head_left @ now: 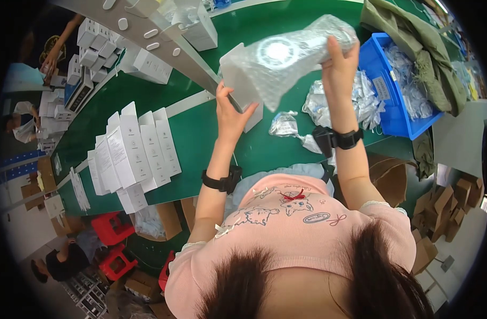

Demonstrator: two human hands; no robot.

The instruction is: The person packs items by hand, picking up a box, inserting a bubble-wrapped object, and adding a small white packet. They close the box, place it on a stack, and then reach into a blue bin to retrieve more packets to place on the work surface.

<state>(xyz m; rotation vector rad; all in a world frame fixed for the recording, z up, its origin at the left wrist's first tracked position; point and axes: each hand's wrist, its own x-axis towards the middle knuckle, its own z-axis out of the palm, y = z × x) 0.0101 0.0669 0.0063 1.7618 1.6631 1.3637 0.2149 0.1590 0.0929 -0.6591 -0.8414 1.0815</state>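
Note:
My left hand (231,112) is closed round the lower side of a white cardboard box (240,80), its flap standing up. In my right hand (340,66) is the far end of a clear bubble-wrap bag (296,53), held up at a slant. A round whitish shape shows through the wrap, but I cannot make out what it is. The bag's wide end hangs in front of the box and hides its opening. Beyond my right wrist lies a heap of small clear plastic packets (355,101); one packet (284,124) rests apart, nearer me.
Flat white boxes (134,149) stand overlapping at left on the green table (195,122). A blue bin (379,80) of packets sits at right beside an olive cloth (429,58). A grey metal bar (164,42) crosses the upper left. Red stools (111,227) stand below.

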